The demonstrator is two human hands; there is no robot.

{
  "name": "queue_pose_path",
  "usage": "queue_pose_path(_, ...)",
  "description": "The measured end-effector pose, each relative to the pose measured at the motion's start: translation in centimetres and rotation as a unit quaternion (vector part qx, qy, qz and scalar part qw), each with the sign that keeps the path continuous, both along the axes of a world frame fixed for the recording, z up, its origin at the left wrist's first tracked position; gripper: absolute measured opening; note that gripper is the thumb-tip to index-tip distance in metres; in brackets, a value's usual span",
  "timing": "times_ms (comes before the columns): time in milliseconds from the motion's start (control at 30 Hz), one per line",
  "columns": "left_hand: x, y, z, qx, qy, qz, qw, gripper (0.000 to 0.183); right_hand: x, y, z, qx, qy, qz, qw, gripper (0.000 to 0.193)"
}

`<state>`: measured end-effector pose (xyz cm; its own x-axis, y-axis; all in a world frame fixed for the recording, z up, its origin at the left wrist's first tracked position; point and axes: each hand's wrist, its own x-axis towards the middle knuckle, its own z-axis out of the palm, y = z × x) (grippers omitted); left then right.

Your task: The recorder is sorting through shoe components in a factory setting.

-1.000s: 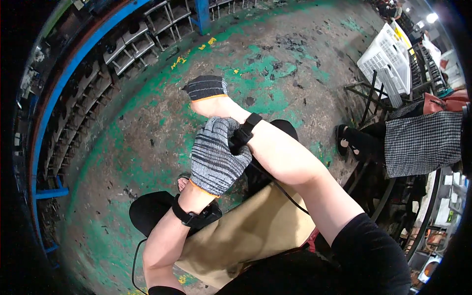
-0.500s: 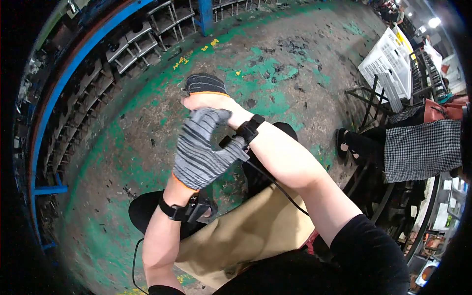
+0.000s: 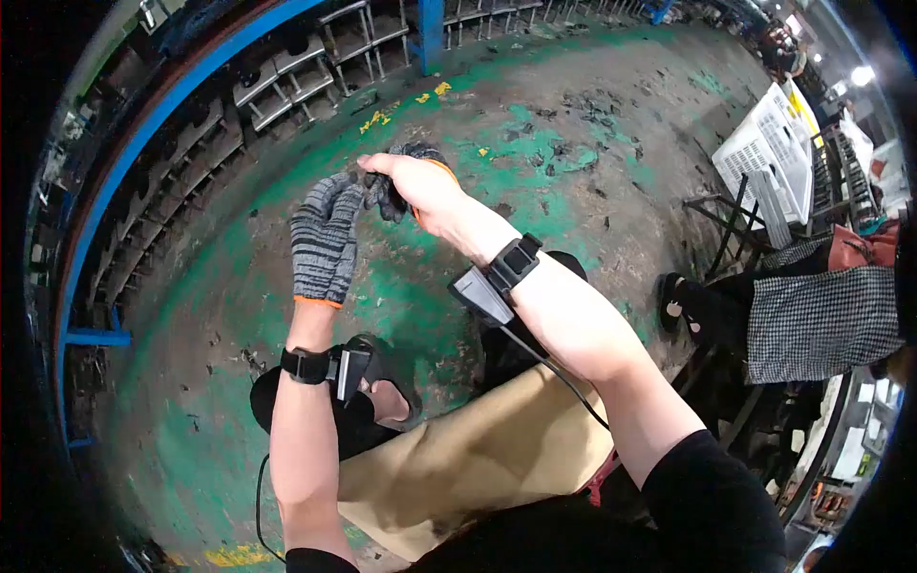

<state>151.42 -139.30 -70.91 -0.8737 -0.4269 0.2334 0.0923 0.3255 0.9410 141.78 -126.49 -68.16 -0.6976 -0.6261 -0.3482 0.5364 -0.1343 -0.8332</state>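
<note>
A grey-and-black striped knit glove with an orange cuff covers my left hand. Its fingers are bent together, and the tips meet the edge of a second, darker striped glove, seeming to pinch it. That glove sits only partway on my right hand; its orange cuff runs across the hand, leaving the thumb and the heel of the hand bare. My right fingers are hidden within the dark knit, so their pose is unclear. Both hands are held up above the floor, ahead of my knees.
A worn green-painted floor spreads below. To the left, a blue frame curves past metal racks. A white perforated crate stands at the right, near a person in a checked apron. A tan apron covers my lap.
My left hand has left the right wrist and moved left and up to the right hand's fingers. My right hand has turned, with its thumb now pointing left.
</note>
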Motion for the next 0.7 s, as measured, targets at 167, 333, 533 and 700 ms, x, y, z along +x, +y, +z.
queue_pose_path(167,-0.3,0.1,-2.3,-0.477,0.092,0.006,0.874,0.036,1.6,-1.9,-1.7,-0.02,-0.058,0.011,0.998,0.03)
queue_pose_path(333,-0.3,1.2,-2.5,-0.433,0.065,0.002,0.899,0.033,2.5,-2.1,-2.0,-0.023,-0.065,-0.035,0.997,0.03)
queue_pose_path(533,-0.3,1.3,-1.0,-0.33,-0.038,-0.017,0.943,0.034,3.3,-2.2,-1.1,-0.035,-0.063,-0.043,0.996,0.03)
queue_pose_path(700,-0.8,2.2,0.0,-0.19,-0.075,0.0,0.979,0.048,2.8,-2.0,-1.8,-0.045,-0.057,-0.038,0.997,0.031)
